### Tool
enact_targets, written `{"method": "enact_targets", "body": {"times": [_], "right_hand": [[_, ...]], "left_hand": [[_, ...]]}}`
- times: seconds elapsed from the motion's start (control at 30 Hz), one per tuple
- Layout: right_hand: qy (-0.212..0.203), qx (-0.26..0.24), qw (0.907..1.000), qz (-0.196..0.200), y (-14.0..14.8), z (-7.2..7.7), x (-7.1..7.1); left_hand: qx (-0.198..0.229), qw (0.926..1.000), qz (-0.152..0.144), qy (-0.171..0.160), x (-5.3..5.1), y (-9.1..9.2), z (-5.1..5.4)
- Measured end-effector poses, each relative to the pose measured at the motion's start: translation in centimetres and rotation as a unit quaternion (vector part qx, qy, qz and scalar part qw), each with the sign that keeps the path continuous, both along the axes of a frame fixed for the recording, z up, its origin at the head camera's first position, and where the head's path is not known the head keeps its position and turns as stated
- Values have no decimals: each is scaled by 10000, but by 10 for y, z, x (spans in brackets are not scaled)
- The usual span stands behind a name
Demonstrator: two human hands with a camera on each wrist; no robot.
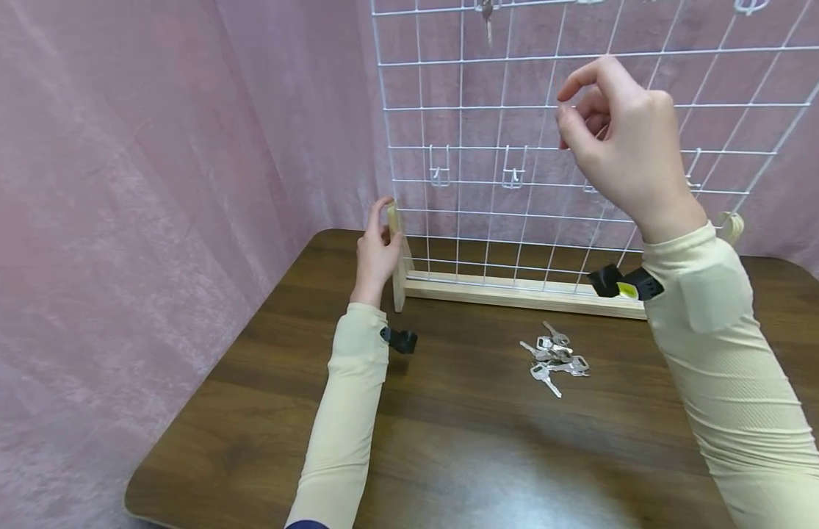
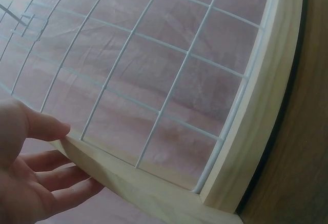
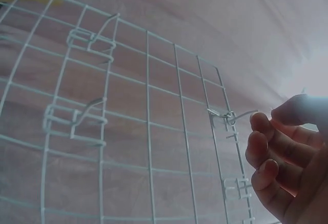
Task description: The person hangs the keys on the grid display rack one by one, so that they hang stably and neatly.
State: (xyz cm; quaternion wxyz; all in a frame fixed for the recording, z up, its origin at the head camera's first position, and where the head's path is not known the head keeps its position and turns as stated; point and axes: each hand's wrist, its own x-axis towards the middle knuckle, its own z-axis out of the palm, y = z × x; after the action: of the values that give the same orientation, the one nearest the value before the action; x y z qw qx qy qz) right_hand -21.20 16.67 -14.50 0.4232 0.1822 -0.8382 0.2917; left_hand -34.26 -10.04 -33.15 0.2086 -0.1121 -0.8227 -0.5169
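Curtain of mottled pink cloth (image 1: 164, 206) hangs left of our left hand (image 1: 377, 253); with that hand we grip the pale, flat wooden end support (image 1: 399, 283), thumb on one side and fingers on the other; right of this grip stretches a white wire grid panel (image 1: 460, 108), upright above a pale wooden base rail (image 1: 515, 292); above and right of the same grip, two white wire hooks (image 1: 439, 176) sit side by side; higher still, one silver metal key (image 1: 487, 12) hangs on the grid's upper part; farther right, below our right hand (image 1: 627, 139) and nearer us, a loose heap of silver metal keys (image 1: 556, 354) lies on the brown wood-grain tabletop (image 1: 449, 433); we hold the right hand before the grid, fingers curled, thumb tip close to the index fingertip; we cannot tell whether anything is pinched between them; near those fingertips, in the right wrist view, juts a white hook prong (image 3: 248, 114).
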Motion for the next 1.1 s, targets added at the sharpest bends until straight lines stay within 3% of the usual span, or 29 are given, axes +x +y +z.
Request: {"method": "enact_targets", "body": {"times": [0.4,0.7,1.1], "right_hand": [[99,223,9997,-12,7,-29,14],[-127,437,9990,-4,9,-63,25],[-457,1395,9890,180,19,-107,14]], "left_hand": [[4,10000,25,-63,-1,-7,-1],[-7,10000,52,-65,-3,-11,-2],[-18,9997,215,-136,-4,-22,-1]]}}
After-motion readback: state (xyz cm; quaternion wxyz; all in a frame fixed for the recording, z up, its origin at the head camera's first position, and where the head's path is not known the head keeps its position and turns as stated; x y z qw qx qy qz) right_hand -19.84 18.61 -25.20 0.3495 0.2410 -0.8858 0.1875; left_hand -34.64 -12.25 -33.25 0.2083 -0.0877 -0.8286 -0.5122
